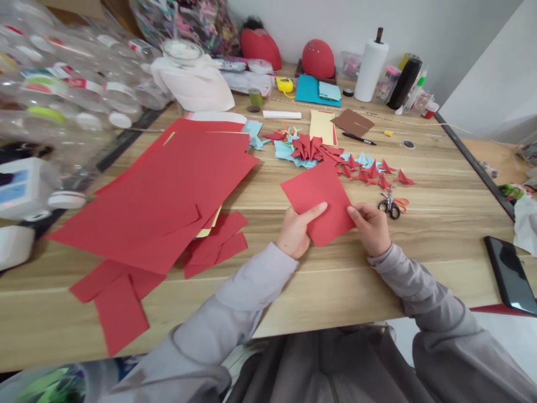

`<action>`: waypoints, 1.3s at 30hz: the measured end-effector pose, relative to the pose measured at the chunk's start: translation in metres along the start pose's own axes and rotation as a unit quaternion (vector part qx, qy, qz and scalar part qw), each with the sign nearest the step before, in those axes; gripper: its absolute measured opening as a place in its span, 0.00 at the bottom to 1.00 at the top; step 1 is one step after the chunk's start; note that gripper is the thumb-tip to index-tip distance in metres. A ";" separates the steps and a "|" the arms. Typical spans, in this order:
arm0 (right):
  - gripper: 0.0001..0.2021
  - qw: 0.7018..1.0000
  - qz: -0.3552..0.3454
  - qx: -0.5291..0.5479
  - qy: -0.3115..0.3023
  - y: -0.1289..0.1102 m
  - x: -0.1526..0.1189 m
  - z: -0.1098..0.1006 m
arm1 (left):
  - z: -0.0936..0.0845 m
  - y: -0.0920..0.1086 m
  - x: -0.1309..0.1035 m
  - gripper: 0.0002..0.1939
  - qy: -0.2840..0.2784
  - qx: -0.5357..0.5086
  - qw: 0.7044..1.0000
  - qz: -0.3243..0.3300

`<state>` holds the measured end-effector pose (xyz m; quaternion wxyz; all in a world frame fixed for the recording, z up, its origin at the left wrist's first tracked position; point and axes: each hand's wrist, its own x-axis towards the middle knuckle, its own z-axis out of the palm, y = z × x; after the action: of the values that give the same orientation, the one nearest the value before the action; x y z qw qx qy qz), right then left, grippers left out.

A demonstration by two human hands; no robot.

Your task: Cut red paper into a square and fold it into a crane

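Note:
Both hands hold a red sheet of paper [321, 190], roughly square and tilted, above the wooden table. My left hand [297, 228] grips its left edge, thumb lying on top and the other fingers underneath. At the right corner, my right hand [371, 225] pinches the paper between thumb and fingers. Just beyond the sheet lies a cluster of folded red paper pieces [307, 148], mixed with light blue ones. More small red folded shapes [373, 170] spread to the right. Black-handled scissors [390, 207] lie beside my right hand, with an orange-handled pair partly under them.
Large red sheets [168, 196] and red offcuts [121, 310] cover the table's left part. Plastic bottles [84, 89] crowd the far left. A black phone [509, 274] lies at the right edge. At the back stand a paper towel roll [371, 70] and a yellow tape measure [285, 84].

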<state>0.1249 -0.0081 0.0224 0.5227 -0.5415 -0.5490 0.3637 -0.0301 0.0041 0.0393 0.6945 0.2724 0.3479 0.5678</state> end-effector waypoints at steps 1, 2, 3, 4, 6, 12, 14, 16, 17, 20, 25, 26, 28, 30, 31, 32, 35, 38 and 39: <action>0.16 1.000 0.005 -0.013 -0.010 0.000 -0.001 0.001 | 0.002 0.000 -0.002 0.26 0.010 -0.022 1.000 -0.015; 0.16 0.999 0.011 -0.027 -0.018 -0.001 -0.002 0.001 | 0.003 0.000 -0.004 0.25 0.018 -0.041 0.999 -0.031; 0.16 0.999 0.017 -0.038 -0.025 -0.002 -0.003 0.001 | 0.003 0.000 -0.004 0.24 0.024 -0.055 0.997 -0.048; 0.16 0.998 0.023 -0.047 -0.029 -0.002 -0.003 0.002 | 0.004 0.000 -0.004 0.23 0.029 -0.065 0.995 -0.066; 0.17 0.997 0.028 -0.070 -0.036 -0.003 -0.003 0.001 | 0.003 -0.001 -0.003 0.20 0.044 -0.072 0.992 -0.089; 0.15 0.921 -0.028 -0.377 0.096 0.003 0.007 -0.028 | -0.003 0.001 0.004 0.15 0.089 -0.078 0.990 -0.071; 0.11 0.874 0.019 -0.460 0.155 0.009 0.012 -0.046 | -0.006 0.006 0.007 0.14 0.093 -0.086 0.988 -0.084; 0.11 0.843 0.063 -0.503 0.181 0.015 0.016 -0.062 | -0.009 0.011 0.009 0.13 0.087 -0.096 0.986 -0.103; 0.12 0.832 0.075 -0.516 0.187 0.018 0.017 -0.068 | -0.010 0.013 0.010 0.14 0.083 -0.101 0.985 -0.112; 0.15 0.826 0.044 -0.529 0.190 0.024 0.017 -0.074 | -0.011 0.018 0.011 0.13 0.076 -0.108 0.982 -0.137; 0.15 0.817 0.040 -0.546 0.179 0.024 0.007 -0.068 | -0.009 0.020 0.009 0.13 0.064 -0.104 0.981 -0.151; 0.14 0.819 0.039 -0.546 0.173 0.024 0.004 -0.068 | -0.009 0.020 0.009 0.14 0.062 -0.103 0.981 -0.151; 0.12 0.824 0.025 -0.543 0.159 0.024 -0.002 -0.069 | -0.009 0.019 0.008 0.14 0.058 -0.104 0.982 -0.149; 0.12 0.827 0.004 -0.543 0.147 0.025 -0.007 -0.072 | -0.009 0.019 0.008 0.14 0.055 -0.106 0.982 -0.146; 0.12 0.827 -0.003 -0.544 0.144 0.026 -0.008 -0.074 | -0.009 0.019 0.008 0.15 0.053 -0.106 0.982 -0.147; 0.12 0.827 -0.008 -0.545 0.141 0.026 -0.009 -0.076 | -0.010 0.019 0.008 0.15 0.052 -0.106 0.982 -0.149; 0.11 0.825 -0.001 -0.553 0.119 0.025 -0.009 -0.084 | -0.010 0.018 0.008 0.15 0.054 -0.104 0.981 -0.156; 0.09 0.826 0.016 -0.559 0.062 0.022 -0.006 -0.093 | -0.010 0.018 0.008 0.15 0.060 -0.100 0.979 -0.165; 0.10 0.829 0.012 -0.557 0.044 0.021 -0.006 -0.096 | -0.010 0.018 0.008 0.14 0.061 -0.100 0.979 -0.166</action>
<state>0.2219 -0.0264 0.0191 0.1517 -0.7628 -0.6282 -0.0215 -0.0483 0.0159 0.0455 0.7804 0.1051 0.3718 0.4916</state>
